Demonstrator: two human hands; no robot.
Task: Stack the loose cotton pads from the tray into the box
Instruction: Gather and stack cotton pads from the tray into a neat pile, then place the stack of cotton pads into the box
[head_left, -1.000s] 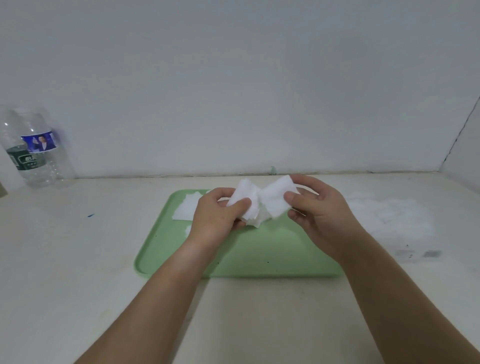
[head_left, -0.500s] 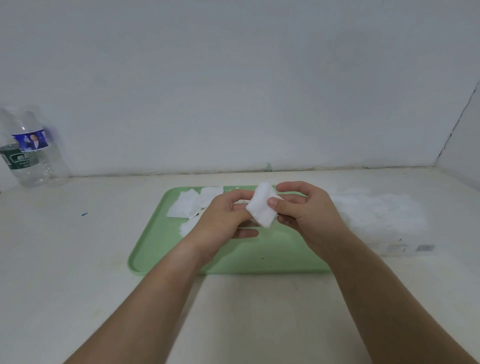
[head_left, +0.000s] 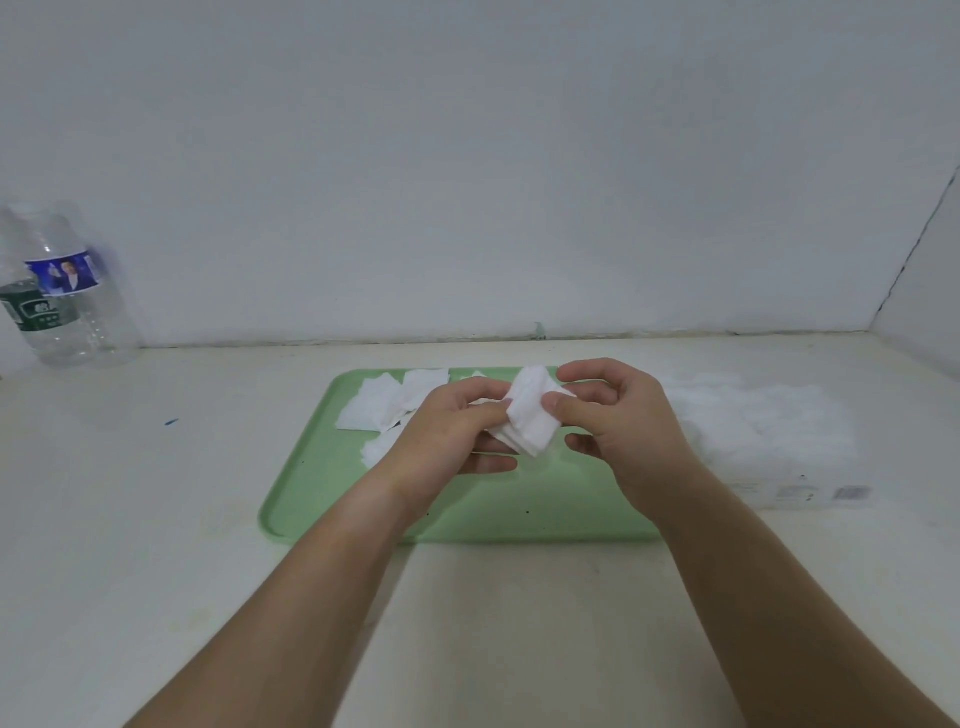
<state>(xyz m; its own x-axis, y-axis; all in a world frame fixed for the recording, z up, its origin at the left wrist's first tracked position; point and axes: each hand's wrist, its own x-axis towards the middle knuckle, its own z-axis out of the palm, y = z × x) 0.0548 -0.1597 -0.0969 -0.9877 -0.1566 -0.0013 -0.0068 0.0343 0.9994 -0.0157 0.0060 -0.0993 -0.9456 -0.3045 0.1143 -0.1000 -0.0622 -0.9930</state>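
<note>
Above the middle of the green tray (head_left: 467, 519) both my hands hold one small bundle of white cotton pads (head_left: 532, 418). My left hand (head_left: 452, 431) grips its left side with thumb on top and fingers below. My right hand (head_left: 618, 415) pinches its right side between thumb and curled fingers. Several loose pads (head_left: 387, 408) lie on the tray's far left part. The white box (head_left: 769, 441) stands right of the tray, its top full of white pads.
Two clear plastic water bottles (head_left: 57, 291) stand at the far left against the wall. The wall runs along the table's back edge, and a corner closes in at the far right. A small blue mark (head_left: 171, 422) lies on the tabletop.
The pads, held apart in two fanned bunches a second ago, have been pushed together into one bundle between both hands. The view shifted slightly.
</note>
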